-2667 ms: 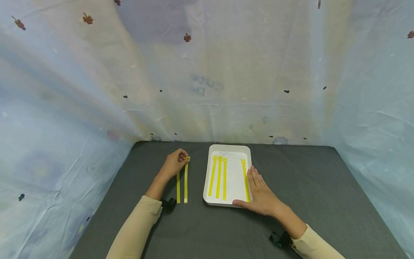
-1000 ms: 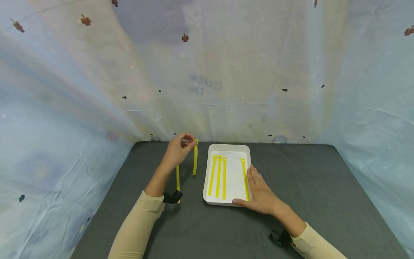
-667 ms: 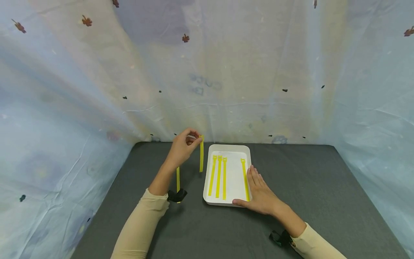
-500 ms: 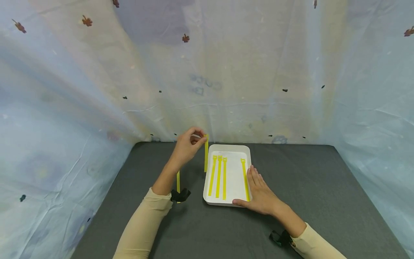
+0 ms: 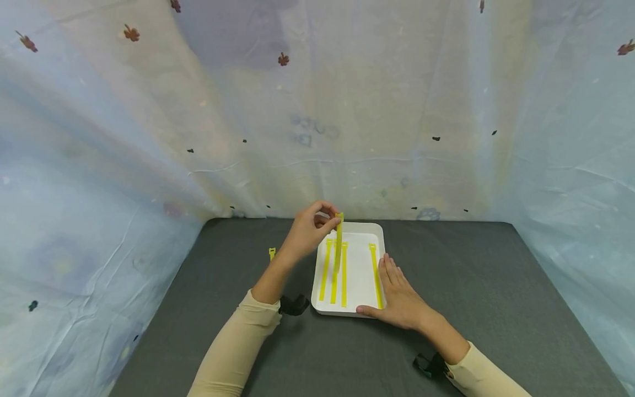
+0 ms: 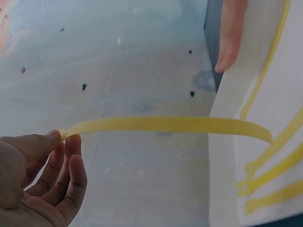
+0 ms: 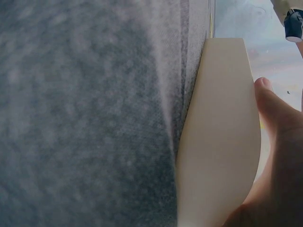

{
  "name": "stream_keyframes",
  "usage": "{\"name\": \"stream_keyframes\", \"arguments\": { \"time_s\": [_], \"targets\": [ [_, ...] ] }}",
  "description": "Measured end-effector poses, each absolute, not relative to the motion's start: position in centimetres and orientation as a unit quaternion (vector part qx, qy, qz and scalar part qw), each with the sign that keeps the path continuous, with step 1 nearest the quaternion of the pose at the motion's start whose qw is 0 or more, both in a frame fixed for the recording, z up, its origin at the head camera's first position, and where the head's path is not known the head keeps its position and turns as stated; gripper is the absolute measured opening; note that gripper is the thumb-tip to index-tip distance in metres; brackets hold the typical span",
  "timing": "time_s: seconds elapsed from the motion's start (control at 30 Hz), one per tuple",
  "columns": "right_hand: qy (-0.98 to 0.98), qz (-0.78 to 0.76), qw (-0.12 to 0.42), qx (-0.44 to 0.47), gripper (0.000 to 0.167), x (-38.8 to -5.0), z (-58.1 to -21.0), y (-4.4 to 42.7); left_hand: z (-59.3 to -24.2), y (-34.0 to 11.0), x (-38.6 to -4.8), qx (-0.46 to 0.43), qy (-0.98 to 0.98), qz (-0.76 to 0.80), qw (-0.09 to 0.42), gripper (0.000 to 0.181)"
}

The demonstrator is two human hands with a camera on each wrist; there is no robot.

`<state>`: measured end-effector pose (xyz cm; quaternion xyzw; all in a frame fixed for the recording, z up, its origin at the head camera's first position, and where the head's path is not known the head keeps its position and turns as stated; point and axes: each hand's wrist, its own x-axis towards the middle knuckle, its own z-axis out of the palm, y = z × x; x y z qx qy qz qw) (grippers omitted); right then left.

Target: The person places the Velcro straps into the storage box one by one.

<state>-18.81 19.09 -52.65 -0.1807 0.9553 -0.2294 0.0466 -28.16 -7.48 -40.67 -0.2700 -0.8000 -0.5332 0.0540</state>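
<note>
My left hand [image 5: 310,231] pinches a flat yellow cable tie [image 5: 339,248] by its slotted head, between thumb and fingers. The tie hangs over the left half of a white tray [image 5: 359,227]. In the left wrist view the held tie [image 6: 161,124] bends slightly, its free end close to the ties in the tray. Three ties [image 5: 344,281] lie side by side at the tray's left, partly covered by the held one. Another tie [image 5: 375,270] lies along the right side. My right hand [image 5: 402,300] rests on the tray's right edge, fingers straight, thumb at the near rim.
One more yellow tie [image 5: 272,252] lies on the dark grey table cloth [image 5: 471,286] left of the tray, mostly hidden behind my left forearm. A patterned curtain [image 5: 367,110] stands behind the table and along both sides. Dark straps [image 5: 295,305] sit at my wrists.
My left hand has lifted a tie off the table left of the tray and carried it rightwards over the tray. The right hand and the tray have stayed in place.
</note>
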Motion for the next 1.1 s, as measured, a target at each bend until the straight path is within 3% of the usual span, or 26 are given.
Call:
{"name": "stream_keyframes", "arguments": {
  "time_s": [0.73, 1.1],
  "targets": [
    [0.957, -0.221, 0.04, -0.185, 0.137, -18.9, -52.9, 19.1, -45.8, -3.7, -28.2, -0.28, -0.77, -0.572, -0.036, 0.017],
    [0.954, -0.233, 0.043, -0.186, 0.136, -18.9, -52.8, 19.2, -47.5, -3.3, -30.8, -0.226, -0.77, -0.596, -0.027, 0.016]
  ]
}}
